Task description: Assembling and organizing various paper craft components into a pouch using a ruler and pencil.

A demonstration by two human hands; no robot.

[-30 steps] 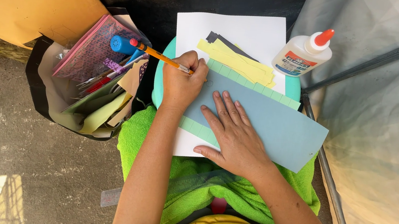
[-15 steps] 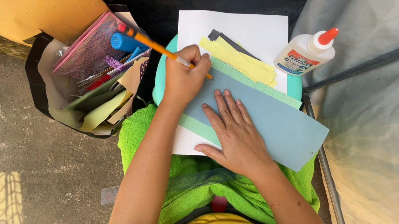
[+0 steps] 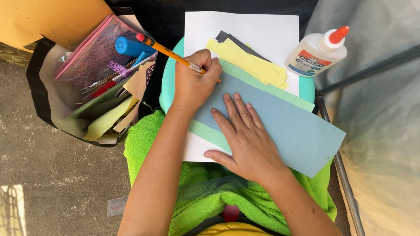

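My left hand [image 3: 195, 82]: closed around an orange pencil [image 3: 170, 53], tip at the upper edge of the blue paper sheet [image 3: 293, 130]. My right hand [image 3: 244, 138]: open, palm flat on the blue paper sheet, fingers spread, pressing it down. Under the sheet: green strip [image 3: 264, 84], white paper [image 3: 246, 30], teal round board [image 3: 166, 84]. Above the sheet: yellow strips [image 3: 247, 64]; glue bottle [image 3: 315, 53] to their right. Left of the sheet: black bag [image 3: 38, 98] of papers, on concrete floor [image 3: 15, 164].
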